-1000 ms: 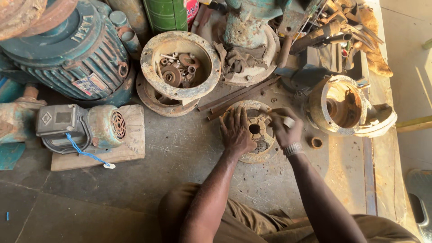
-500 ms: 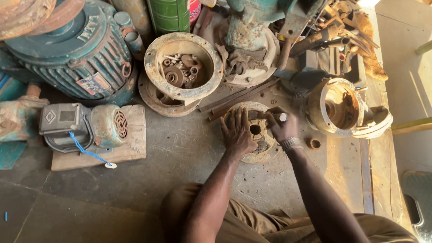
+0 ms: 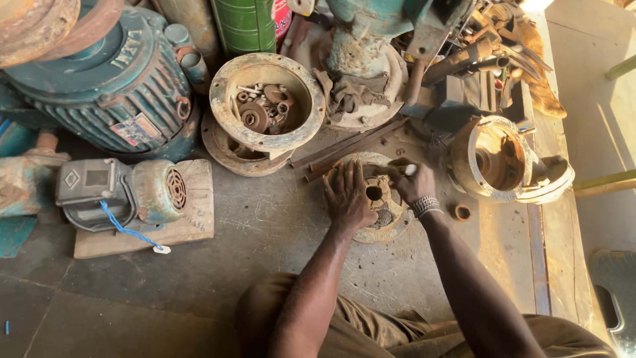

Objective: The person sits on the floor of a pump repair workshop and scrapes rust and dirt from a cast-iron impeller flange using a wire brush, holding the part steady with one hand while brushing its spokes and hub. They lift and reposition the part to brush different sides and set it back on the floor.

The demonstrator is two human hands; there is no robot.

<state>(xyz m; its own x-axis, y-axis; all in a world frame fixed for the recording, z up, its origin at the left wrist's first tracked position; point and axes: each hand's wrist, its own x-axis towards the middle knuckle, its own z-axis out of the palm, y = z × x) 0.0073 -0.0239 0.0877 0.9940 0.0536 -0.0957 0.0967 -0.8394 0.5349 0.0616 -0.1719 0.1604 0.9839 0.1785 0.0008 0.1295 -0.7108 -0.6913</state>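
Right now, centre frame on the concrete floor (image 3: 265, 225), left hand (image 3: 349, 195) is pressing spread fingers flat on a rusty round cast flange (image 3: 387, 219), right hand (image 3: 411, 182) is pinching a small pale piece; looking heavy, rigid, gritty, best gripped by rim.

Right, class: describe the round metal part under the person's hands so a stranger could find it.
Start at the big ribbed green motor top left, then go right past the rusty bowl of small parts. The rusty flat disc lies on the floor beside it; unlike its neighbours, it has a central hole.
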